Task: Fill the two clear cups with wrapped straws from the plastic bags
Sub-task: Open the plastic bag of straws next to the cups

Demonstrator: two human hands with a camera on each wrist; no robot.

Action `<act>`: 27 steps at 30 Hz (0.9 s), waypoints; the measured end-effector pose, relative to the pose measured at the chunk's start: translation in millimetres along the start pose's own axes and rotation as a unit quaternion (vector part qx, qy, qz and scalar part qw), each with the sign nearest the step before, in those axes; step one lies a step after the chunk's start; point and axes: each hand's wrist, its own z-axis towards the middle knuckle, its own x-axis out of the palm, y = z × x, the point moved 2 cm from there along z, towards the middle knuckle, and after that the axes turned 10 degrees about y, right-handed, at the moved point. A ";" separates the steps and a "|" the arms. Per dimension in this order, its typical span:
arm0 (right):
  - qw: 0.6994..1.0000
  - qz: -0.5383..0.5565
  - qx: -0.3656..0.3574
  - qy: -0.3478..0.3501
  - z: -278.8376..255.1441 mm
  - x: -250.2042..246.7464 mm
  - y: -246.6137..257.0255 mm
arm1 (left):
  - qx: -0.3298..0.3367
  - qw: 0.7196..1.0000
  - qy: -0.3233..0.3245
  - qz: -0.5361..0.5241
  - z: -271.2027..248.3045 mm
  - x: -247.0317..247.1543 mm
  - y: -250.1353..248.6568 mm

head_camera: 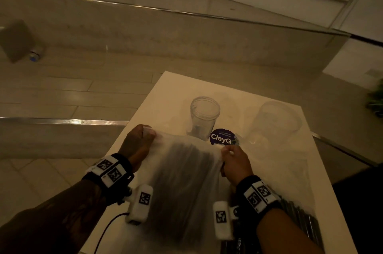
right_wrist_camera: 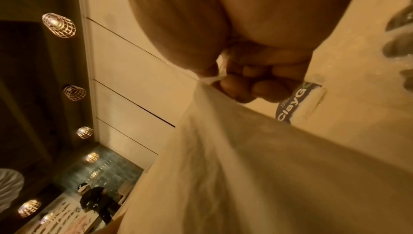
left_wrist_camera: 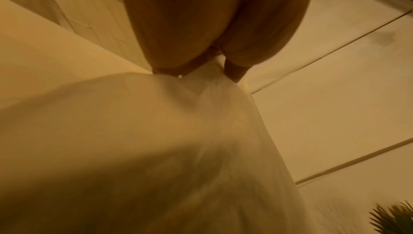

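A translucent plastic bag (head_camera: 182,179) of dark wrapped straws hangs between my hands over the white table (head_camera: 165,92). My left hand (head_camera: 143,139) grips its top left corner, and my right hand (head_camera: 230,154) pinches the top right corner. The wrist views show the bag (left_wrist_camera: 156,149) bunched under my left hand (left_wrist_camera: 201,68), and the bag (right_wrist_camera: 245,167) caught by my right hand (right_wrist_camera: 234,80). Behind the bag stand two clear cups, one (head_camera: 205,117) at centre, the other (head_camera: 275,121) to the right. A second bag of straws (head_camera: 298,208) lies under my right forearm.
A round purple "ClayG" sticker (head_camera: 220,137) lies on the table between the cups. Tiled floor and metal-edged steps surround the table. A small bottle (head_camera: 35,54) lies on the floor far left. Green leaves (head_camera: 376,100) show at the right edge.
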 end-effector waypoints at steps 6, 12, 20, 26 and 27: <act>0.999 0.006 -0.046 -0.010 -7.4 -10.8 7.9 | 0.076 0.996 -0.049 0.018 -13.3 0.0 -30.2; 0.994 0.006 -0.110 -0.003 -14.0 -8.1 13.6 | 0.156 0.909 -0.056 0.383 -31.5 30.0 -65.2; 0.981 -0.005 -0.187 0.044 -32.3 -4.4 33.7 | 0.168 0.854 0.203 0.449 -24.3 109.6 -98.3; 0.979 0.019 -0.202 0.001 -32.8 -16.1 39.9 | 0.214 0.868 0.190 0.406 -11.2 104.8 -106.5; 0.977 0.010 -0.212 0.010 -30.9 -17.7 42.0 | 0.228 0.866 0.184 0.405 -10.2 103.1 -108.4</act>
